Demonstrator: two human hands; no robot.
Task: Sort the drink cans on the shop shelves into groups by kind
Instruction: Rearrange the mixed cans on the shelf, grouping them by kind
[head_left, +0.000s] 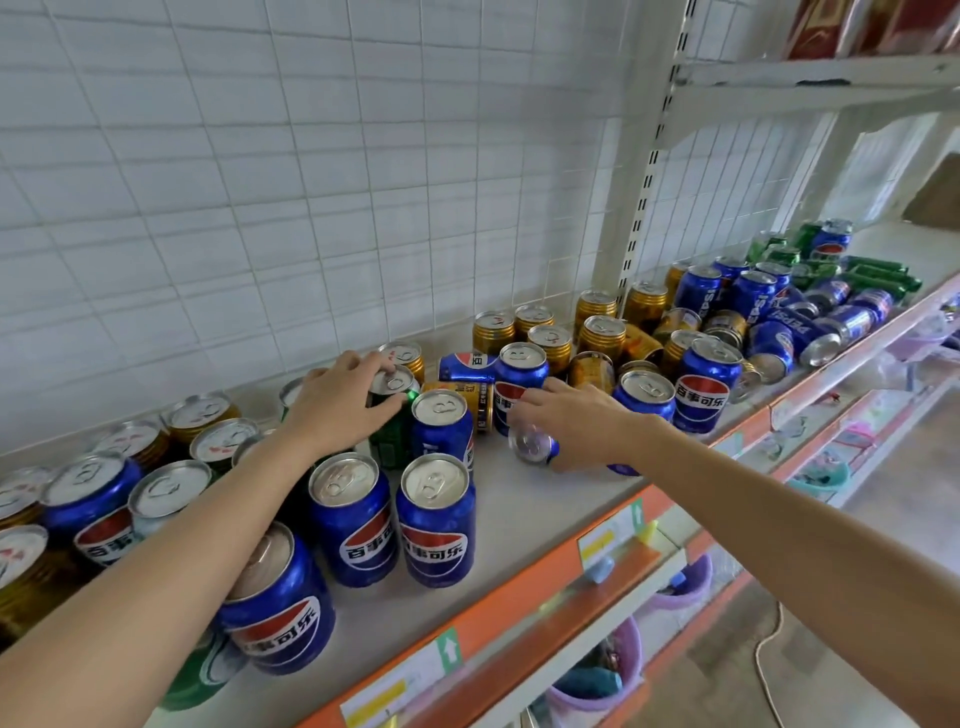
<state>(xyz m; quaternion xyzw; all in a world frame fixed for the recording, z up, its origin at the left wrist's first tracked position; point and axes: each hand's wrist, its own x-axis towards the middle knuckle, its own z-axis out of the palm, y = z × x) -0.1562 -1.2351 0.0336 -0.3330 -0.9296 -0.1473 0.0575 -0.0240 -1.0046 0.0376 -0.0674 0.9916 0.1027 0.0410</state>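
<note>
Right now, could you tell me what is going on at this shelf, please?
A person is sorting drink cans on the shelf. The left hand grips the top of an upright green can, while the right hand holds a blue can lying on its side. Blue, gold and green cans are still mixed together, many toppled further right.

Two hands are on the shelf, the left hand (343, 397) and the right hand (571, 421). Blue cans (436, 525) run to about twenty, upright and tipped together. Gold cans (601, 332), roughly twenty too. Green cans (878, 270), around ten, mostly far right; exact totals are hard, several hide behind others.
</note>
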